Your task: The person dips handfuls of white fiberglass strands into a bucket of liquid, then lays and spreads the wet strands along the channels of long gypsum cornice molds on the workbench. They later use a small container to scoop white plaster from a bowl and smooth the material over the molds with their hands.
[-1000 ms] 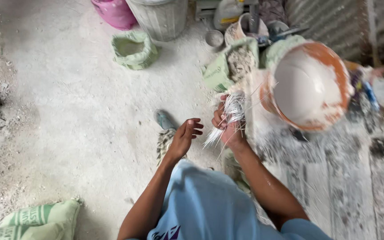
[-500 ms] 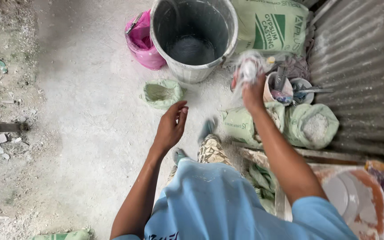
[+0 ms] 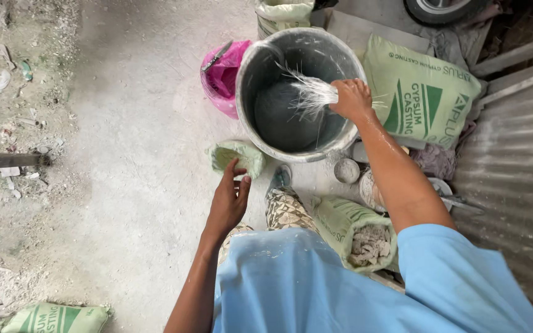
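My right hand [image 3: 353, 98] is stretched out over a large grey bucket [image 3: 257, 58] and grips a bundle of white fibre strands [image 3: 309, 92]. The strands fan out leftward above the bucket's inside. My left hand [image 3: 228, 198] hangs free with fingers apart over the concrete floor, near a small crumpled green bag [image 3: 237, 155]. It holds nothing. My blue shirt fills the bottom of the view.
A pink container [image 3: 223, 71] leans against the bucket's left side. A green printed sack [image 3: 421, 92] lies right of the bucket. An opened green sack of grey lumps [image 3: 359, 234] sits by my right arm. Corrugated metal sheet [image 3: 513, 185] lies at right; rubble at left.
My right hand has moved up and out with the strands, from beside the bucket to over its opening. The view has come closer to the bucket. My left hand stays open.
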Action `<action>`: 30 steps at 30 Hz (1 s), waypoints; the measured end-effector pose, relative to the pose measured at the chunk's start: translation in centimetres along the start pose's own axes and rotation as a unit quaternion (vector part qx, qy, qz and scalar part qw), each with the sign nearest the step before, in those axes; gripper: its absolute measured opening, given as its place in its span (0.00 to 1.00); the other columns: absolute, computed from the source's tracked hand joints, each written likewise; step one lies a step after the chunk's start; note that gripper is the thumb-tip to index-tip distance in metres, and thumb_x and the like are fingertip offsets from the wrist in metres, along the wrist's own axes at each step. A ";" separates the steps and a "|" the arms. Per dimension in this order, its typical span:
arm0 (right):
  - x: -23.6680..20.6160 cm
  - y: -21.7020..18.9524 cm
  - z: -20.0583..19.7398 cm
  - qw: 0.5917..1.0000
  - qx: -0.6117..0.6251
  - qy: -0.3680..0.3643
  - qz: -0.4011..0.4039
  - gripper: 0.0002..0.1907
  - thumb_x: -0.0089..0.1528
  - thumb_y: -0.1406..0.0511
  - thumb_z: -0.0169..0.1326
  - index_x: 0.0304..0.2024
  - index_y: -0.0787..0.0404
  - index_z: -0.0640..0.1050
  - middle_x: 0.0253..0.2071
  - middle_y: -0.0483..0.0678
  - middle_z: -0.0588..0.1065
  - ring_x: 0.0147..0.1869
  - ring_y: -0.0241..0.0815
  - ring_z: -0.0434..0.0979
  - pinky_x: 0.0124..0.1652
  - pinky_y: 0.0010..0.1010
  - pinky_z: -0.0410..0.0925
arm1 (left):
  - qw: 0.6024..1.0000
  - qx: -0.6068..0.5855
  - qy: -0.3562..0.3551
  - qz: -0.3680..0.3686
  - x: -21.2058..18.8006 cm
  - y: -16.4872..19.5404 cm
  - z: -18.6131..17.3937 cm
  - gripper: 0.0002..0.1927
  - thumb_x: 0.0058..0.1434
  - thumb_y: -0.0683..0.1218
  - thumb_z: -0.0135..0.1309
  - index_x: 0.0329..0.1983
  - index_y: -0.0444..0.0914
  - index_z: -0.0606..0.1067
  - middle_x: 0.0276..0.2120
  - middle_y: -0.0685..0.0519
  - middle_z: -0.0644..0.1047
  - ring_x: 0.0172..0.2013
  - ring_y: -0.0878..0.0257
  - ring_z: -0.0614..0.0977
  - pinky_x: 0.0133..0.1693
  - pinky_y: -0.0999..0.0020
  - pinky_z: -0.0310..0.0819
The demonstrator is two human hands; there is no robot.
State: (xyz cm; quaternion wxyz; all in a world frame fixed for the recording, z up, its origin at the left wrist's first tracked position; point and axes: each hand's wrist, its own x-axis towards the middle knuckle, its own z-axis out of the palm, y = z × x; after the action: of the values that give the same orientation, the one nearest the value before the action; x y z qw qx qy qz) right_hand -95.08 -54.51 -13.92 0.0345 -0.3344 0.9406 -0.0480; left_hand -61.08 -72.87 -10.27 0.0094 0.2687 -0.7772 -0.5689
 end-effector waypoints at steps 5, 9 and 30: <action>3.9 -0.1 -0.8 0.981 0.178 -0.075 -0.022 0.38 0.51 0.60 0.69 0.64 0.56 0.73 0.61 0.58 0.74 0.64 0.62 0.72 0.59 0.49 0.66 | 0.999 -0.052 -0.001 0.005 4.3 1.8 -0.1 0.27 0.74 0.52 0.43 0.72 0.35 0.60 0.53 0.42 0.78 0.45 0.55 0.83 0.45 0.63 0.79; 3.3 -0.6 -0.6 0.918 0.320 -0.156 0.174 0.20 0.69 0.57 0.58 0.59 0.60 0.83 0.52 0.55 0.86 0.58 0.43 0.87 0.63 0.34 0.75 | 0.996 -0.042 -0.075 0.036 6.8 2.8 1.0 0.26 0.74 0.52 0.43 0.70 0.35 0.64 0.54 0.42 0.78 0.47 0.57 0.83 0.46 0.64 0.78; -42.3 -23.6 3.7 0.300 0.863 0.340 0.223 0.37 0.73 0.46 0.41 0.77 0.59 0.55 0.72 0.55 0.62 0.71 0.51 0.65 0.67 0.46 0.63 | 0.751 0.248 -0.497 0.357 -3.6 -5.8 14.9 0.35 0.75 0.63 0.32 0.79 0.42 0.55 0.76 0.37 0.50 0.75 0.38 0.46 0.68 0.33 0.33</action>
State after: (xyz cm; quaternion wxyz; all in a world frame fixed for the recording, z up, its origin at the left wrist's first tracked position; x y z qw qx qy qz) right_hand -47.26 -46.24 -13.50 -0.0102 0.1558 0.3270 -0.9320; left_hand -60.43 -59.41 -19.67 -0.2426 -0.3558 -0.8254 -0.3650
